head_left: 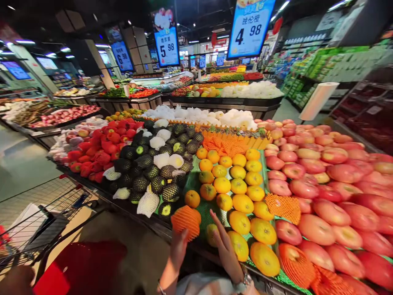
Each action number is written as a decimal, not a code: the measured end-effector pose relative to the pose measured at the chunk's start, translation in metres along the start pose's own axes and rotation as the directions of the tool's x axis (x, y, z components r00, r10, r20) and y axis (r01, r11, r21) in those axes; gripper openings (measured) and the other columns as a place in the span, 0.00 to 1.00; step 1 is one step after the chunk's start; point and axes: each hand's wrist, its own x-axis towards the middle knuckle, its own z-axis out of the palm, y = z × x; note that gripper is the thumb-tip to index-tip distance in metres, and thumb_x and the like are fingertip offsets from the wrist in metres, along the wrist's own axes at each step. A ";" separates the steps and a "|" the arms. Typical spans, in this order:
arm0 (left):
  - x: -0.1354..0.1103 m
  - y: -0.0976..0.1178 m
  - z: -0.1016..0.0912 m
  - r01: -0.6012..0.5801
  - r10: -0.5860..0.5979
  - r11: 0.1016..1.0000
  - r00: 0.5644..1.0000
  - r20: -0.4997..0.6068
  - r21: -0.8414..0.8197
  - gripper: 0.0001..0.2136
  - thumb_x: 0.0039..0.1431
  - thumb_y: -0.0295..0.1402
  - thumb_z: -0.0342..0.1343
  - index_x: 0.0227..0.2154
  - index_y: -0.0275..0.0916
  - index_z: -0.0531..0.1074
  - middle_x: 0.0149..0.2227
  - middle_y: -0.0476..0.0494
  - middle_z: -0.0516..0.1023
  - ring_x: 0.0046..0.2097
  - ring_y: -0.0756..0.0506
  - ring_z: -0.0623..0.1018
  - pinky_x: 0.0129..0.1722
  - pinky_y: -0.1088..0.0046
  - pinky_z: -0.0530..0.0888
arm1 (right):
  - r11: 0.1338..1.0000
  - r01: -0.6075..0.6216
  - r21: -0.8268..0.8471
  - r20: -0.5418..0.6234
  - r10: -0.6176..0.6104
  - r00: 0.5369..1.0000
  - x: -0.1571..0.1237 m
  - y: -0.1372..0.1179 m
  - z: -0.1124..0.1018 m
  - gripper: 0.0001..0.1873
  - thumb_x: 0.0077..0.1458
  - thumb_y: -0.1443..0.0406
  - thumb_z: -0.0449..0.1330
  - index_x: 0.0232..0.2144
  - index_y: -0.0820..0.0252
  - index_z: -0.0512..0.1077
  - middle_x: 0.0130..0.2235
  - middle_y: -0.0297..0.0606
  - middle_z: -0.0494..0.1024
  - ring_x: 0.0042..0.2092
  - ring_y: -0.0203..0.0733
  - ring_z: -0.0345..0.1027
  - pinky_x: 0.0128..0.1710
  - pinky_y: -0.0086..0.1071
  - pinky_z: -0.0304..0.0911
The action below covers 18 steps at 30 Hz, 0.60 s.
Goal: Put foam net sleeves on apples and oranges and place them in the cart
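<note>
My left hand (179, 248) is closed around a round fruit in an orange foam net (185, 223), raised at the front edge of the display. The net hides most of the fruit, so its kind is unclear. Stretched out flat, the fingers of my right hand (226, 250) hold nothing and hover by the front of the oranges (241, 221). These lie in rows on a green mesh mat (193, 182). One greenish orange (211, 234) sits between my two hands, partly covered by my right fingers. A single orange (192, 198) rests just behind the netted fruit.
Avocados (150, 172) in foam nets are heaped left of the oranges, and red apples (322, 205) fill the right. Loose orange foam nets (227, 145) lie behind the oranges. A shopping cart (46, 217) and another person's hand (18, 278) are at lower left.
</note>
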 end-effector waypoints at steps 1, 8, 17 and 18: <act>0.006 0.000 -0.009 -0.002 0.001 1.000 1.000 -0.027 -0.030 0.34 0.54 0.58 0.49 0.56 0.39 0.56 0.49 0.35 0.72 0.52 0.34 0.74 0.51 0.51 0.73 | 0.999 0.015 -0.039 -0.069 -0.018 0.997 0.000 0.000 -0.014 0.28 0.61 0.51 0.50 0.60 0.54 0.62 0.64 0.39 0.59 0.67 0.46 0.47 0.66 0.47 0.43; 0.056 0.019 -0.019 -0.435 0.401 0.774 0.899 0.176 0.461 0.36 0.45 0.36 0.63 0.56 0.39 0.52 0.57 0.30 0.65 0.58 0.33 0.69 0.57 0.45 0.66 | 0.957 -0.008 -0.291 -0.403 -0.116 0.908 -0.016 0.018 -0.121 0.20 0.57 0.53 0.56 0.47 0.57 0.71 0.51 0.44 0.75 0.55 0.50 0.65 0.59 0.48 0.57; 0.105 0.025 0.069 -0.811 0.085 0.369 0.517 0.852 0.455 0.31 0.41 0.14 0.56 0.52 0.37 0.67 0.57 0.33 0.68 0.58 0.35 0.69 0.57 0.47 0.62 | 0.837 -0.218 -0.501 -0.737 -0.281 0.615 -0.072 0.035 -0.205 0.28 0.53 0.48 0.55 0.43 0.65 0.73 0.46 0.50 0.76 0.49 0.54 0.68 0.54 0.50 0.60; 0.108 0.023 0.072 -0.816 0.077 0.356 0.511 0.856 0.455 0.30 0.42 0.14 0.55 0.52 0.36 0.67 0.56 0.33 0.68 0.57 0.35 0.70 0.56 0.47 0.62 | 0.832 -0.259 -0.490 -0.765 -0.268 0.585 -0.082 0.038 -0.212 0.29 0.53 0.47 0.55 0.43 0.65 0.73 0.46 0.51 0.76 0.49 0.55 0.68 0.53 0.50 0.60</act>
